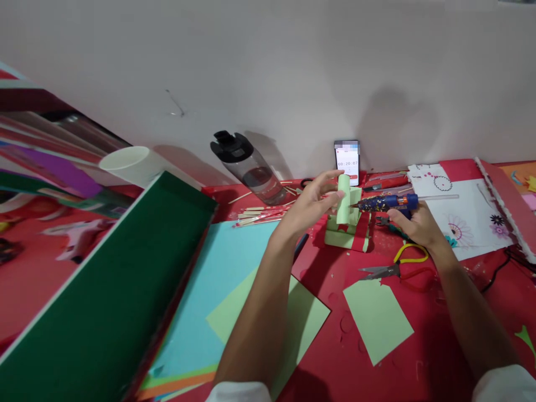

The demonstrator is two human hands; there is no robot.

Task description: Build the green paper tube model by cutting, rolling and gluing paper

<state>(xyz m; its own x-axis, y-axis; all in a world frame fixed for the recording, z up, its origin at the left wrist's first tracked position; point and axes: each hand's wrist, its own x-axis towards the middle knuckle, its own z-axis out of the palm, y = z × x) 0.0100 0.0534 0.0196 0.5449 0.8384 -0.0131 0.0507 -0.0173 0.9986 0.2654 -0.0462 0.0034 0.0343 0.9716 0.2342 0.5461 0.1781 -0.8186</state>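
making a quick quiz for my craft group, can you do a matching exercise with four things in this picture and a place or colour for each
1. glue gun
2. paper roll
3. scissors
4. phone

A. partly yellow, partly red
B. by the wall
C. in the right hand
D. in the left hand

Pairs: 1-C, 2-D, 3-A, 4-B

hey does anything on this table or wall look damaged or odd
Yes. The pale green paper sheet near the yellow-and-red-handled metal scissors has a ragged upper edge, unlike its straight sides. The pale grey wall bears a thin dark mark, possibly a crack.
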